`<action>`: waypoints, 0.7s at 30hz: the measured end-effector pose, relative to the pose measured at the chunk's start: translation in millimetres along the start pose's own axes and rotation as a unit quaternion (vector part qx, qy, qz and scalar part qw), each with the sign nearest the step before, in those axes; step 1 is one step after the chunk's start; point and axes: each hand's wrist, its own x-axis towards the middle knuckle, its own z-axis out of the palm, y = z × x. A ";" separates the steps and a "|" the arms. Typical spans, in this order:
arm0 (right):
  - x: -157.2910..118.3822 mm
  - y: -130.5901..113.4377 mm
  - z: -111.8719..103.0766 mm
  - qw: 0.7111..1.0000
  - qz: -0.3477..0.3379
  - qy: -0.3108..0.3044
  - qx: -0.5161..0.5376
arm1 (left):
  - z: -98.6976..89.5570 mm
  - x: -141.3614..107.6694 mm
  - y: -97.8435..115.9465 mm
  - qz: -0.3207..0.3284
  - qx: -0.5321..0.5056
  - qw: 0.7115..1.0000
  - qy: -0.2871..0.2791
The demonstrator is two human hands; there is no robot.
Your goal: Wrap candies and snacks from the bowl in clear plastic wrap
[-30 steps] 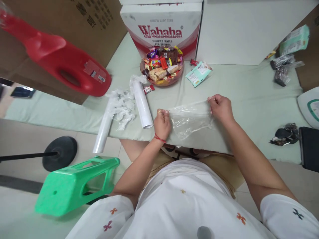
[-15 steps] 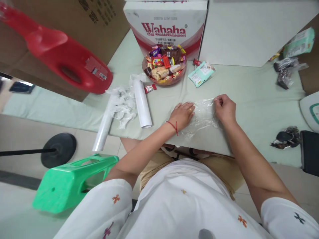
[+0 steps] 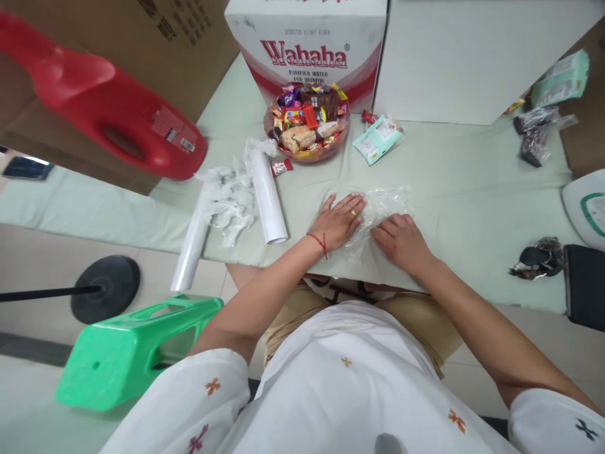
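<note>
A crumpled clear plastic sheet [image 3: 388, 200] lies on the pale green tablecloth [image 3: 454, 183] near the front edge. My left hand [image 3: 336, 222] rests flat on the sheet's left part, fingers spread, a ring on one finger and a red string at the wrist. On the sheet's lower right side is my right hand [image 3: 401, 241], its fingers curled together and pointing left; what lies under its fingertips is hidden. To the left stand out two white rolls [image 3: 269, 202] [image 3: 190, 252] with crumpled thin plastic [image 3: 230, 202] between them.
A bowl of wrapped sweets [image 3: 307, 151] sits before a Wahaha box [image 3: 307, 53]. A teal packet [image 3: 377, 140] lies beside it. Red jug [image 3: 123, 120] at left, green stool [image 3: 108, 359] below, dark wrappers [image 3: 539, 258] and black object [image 3: 583, 287] at right.
My right hand has moved left and toward me, from the sheet's upper right corner to its lower middle. My left hand stays flat on the sheet. The whole view has shifted slightly.
</note>
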 end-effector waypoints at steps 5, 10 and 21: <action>-27.7 -8.3 -23.5 0.996 -0.066 0.055 -0.026 | -0.3 0.2 0.2 -0.004 0.012 1.000 -0.009; -59.5 -27.3 -35.2 0.995 -0.065 0.070 -0.001 | -0.5 -0.1 1.0 -0.005 0.018 1.000 -0.006; -67.3 -25.9 -40.1 0.996 -0.008 0.081 0.043 | 2.4 0.0 2.3 -0.004 0.039 0.999 0.003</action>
